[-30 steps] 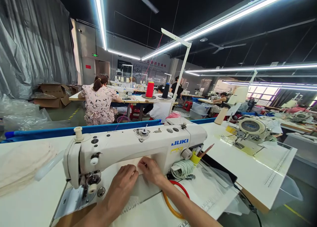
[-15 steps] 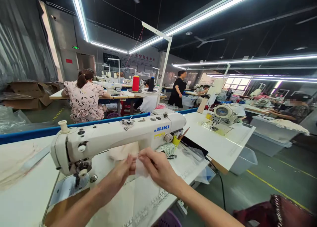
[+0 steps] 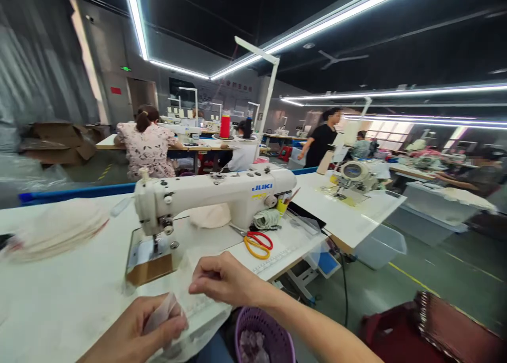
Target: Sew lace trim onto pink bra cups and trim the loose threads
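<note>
My left hand (image 3: pixel 148 326) is low at the front edge of the sewing table, its thumb and fingers closed on a thin, see-through white fabric (image 3: pixel 198 326) that hangs toward my lap. To its right and a little higher, my right hand (image 3: pixel 222 278) is curled with thumb and fingertips together; anything pinched there is too small to make out. Both hands are in front of the white sewing machine (image 3: pixel 209 196). Beyond my right hand, scissors (image 3: pixel 258 245) with red and yellow handles lie on the table. A pale fabric piece (image 3: pixel 209 216) rests under the machine arm.
A stack of pale round fabric pieces (image 3: pixel 59 228) lies on the left. Below the table edge stands a purple basket (image 3: pixel 283 336) with scraps inside. A second machine (image 3: pixel 354 178) is at the right. Several co-workers are farther back, one walking in black (image 3: pixel 322 141).
My hands have come down and toward me from beside the machine arm and moved apart. The view has shifted, and the scissors now show. The person in black has moved right.
</note>
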Tool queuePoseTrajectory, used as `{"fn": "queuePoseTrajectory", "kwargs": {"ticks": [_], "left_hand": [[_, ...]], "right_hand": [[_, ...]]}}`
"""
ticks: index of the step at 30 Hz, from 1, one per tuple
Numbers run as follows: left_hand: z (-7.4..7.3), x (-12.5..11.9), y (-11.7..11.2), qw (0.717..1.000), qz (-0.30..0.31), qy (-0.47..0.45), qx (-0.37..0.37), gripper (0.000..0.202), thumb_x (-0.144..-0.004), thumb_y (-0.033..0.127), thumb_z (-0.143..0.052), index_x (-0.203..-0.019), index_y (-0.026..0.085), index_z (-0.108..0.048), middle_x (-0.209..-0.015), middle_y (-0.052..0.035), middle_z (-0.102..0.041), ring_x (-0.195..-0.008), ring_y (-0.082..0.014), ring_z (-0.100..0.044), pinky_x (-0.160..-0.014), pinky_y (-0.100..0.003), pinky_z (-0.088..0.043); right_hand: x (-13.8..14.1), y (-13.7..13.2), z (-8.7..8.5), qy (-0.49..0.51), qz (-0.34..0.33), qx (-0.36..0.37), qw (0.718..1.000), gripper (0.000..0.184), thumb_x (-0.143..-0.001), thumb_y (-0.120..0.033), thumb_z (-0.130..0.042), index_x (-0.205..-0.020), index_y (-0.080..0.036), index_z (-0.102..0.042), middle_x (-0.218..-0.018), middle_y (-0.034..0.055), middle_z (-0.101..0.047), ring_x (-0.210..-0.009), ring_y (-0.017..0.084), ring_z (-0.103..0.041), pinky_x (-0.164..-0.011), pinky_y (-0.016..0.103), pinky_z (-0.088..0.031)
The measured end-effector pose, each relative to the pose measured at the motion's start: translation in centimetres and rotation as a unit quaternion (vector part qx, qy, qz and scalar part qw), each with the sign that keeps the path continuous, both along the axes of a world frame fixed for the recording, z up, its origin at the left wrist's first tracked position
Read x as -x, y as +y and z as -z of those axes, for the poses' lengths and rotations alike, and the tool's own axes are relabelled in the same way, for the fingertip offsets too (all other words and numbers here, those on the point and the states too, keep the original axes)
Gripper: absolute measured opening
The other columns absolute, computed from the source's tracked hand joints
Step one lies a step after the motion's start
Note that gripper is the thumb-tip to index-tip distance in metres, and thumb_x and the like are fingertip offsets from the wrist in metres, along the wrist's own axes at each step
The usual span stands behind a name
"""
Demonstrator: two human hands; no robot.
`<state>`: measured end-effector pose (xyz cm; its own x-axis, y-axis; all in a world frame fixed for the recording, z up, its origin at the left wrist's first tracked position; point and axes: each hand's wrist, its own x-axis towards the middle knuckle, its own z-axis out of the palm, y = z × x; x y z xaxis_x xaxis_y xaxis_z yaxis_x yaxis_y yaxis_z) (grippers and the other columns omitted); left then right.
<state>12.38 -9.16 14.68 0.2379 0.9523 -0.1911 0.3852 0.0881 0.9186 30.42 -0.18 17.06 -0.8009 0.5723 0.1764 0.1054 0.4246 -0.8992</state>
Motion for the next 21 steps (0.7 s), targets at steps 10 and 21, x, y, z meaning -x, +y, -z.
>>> {"fn": "queuePoseTrajectory", "kwargs": {"ticks": [10, 21], "left_hand": [[-1.7, 3.1, -5.7, 0.986, -0.100, -0.074, 0.114, 0.035, -0.074, 0.039, -0.054, -0.099, 0.015, -0.058, -0.046, 0.0094, -0.042, -0.049, -0.0108, -0.036, -0.050, -0.019, -0.028], [1.3, 4.6, -6.8, 0.987, -0.119, -0.088, 0.055, 0.032, -0.079, 0.045, -0.049, -0.085, 0.014, -0.056, -0.048, 0.0059, -0.051, -0.046, -0.0103, -0.042, -0.052, -0.021, -0.033]], "right_hand": [[5.9, -1.7, 1.9, -0.049, -0.080, 0.052, 0.994, 0.035, -0.082, -0.046, -0.055, -0.068, -0.014, -0.054, -0.047, -0.0078, -0.036, -0.044, 0.006, -0.031, -0.042, 0.018, -0.022], [4.3, -2.2, 2.0, -0.054, -0.148, 0.075, 0.985, 0.032, -0.072, -0.045, -0.070, -0.072, -0.015, -0.060, -0.074, 0.0006, -0.058, -0.073, 0.013, -0.053, -0.069, 0.024, -0.040]]}}
